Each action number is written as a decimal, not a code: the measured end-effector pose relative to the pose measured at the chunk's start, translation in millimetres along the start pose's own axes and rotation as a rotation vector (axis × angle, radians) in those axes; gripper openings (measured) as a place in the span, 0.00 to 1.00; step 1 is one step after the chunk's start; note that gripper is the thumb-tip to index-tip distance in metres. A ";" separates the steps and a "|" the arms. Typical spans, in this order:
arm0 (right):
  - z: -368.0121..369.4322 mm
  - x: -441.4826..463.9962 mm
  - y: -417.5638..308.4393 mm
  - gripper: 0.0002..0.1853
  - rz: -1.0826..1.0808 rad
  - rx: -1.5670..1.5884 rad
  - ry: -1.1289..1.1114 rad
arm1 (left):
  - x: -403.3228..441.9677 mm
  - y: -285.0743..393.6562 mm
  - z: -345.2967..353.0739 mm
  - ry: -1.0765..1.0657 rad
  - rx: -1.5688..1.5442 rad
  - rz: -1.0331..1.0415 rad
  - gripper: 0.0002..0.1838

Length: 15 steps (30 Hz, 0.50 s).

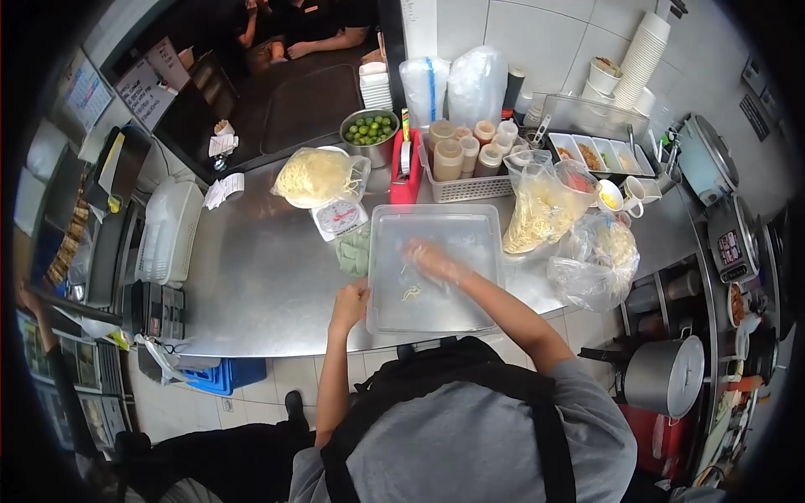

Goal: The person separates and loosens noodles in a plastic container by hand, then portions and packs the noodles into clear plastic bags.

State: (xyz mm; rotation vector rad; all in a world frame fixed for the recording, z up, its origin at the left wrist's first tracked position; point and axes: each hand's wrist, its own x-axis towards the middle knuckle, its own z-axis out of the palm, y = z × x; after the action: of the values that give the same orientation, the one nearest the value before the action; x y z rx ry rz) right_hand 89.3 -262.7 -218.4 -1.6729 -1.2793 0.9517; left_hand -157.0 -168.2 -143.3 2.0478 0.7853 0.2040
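Note:
A clear plastic container (495,314) stands at the front of the steel counter, with a few loose noodle strands (411,293) on its bottom. My left hand (350,303) is closed on the container's left edge. Inside the container, near its middle, is my right hand (436,260), which looks covered by a thin clear glove; its fingers are smeared by motion. Beyond the container, a bag of noodles (314,176) rests on a weighing scale (340,218). A green cloth (353,250) lies against the container's left side. More bagged noodles (537,210) stand to the right.
Sauce bottles (470,155) fill a grey basket (474,189) behind the container. A pot of limes (371,134) and a red tape dispenser (406,172) stand near it. Another plastic bag (595,260) sits at the right. People are beyond the opening and at lower left.

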 end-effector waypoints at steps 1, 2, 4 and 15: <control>6.4 -12.4 -4.8 0.17 -0.159 -0.070 0.007 | -2.2 0.0 0.7 -0.003 -0.020 -0.014 0.13; 8.0 -29.9 -7.6 0.14 -0.317 -0.139 0.012 | -5.3 -0.5 2.2 -0.007 -0.043 -0.030 0.13; -10.5 -61.4 -18.5 0.11 -0.358 -0.295 0.043 | -12.7 5.8 4.2 -0.015 -0.082 -0.062 0.12; 32.1 -97.5 -63.5 0.18 -0.159 -0.627 -0.125 | -26.4 5.4 13.8 -0.060 -0.119 -0.027 0.15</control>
State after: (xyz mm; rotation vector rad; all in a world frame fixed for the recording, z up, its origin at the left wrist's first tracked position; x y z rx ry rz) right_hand 17.1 -342.6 -163.9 -1.9494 -1.9023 0.5940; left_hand -169.4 -195.8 -142.9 1.9214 0.7455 0.1691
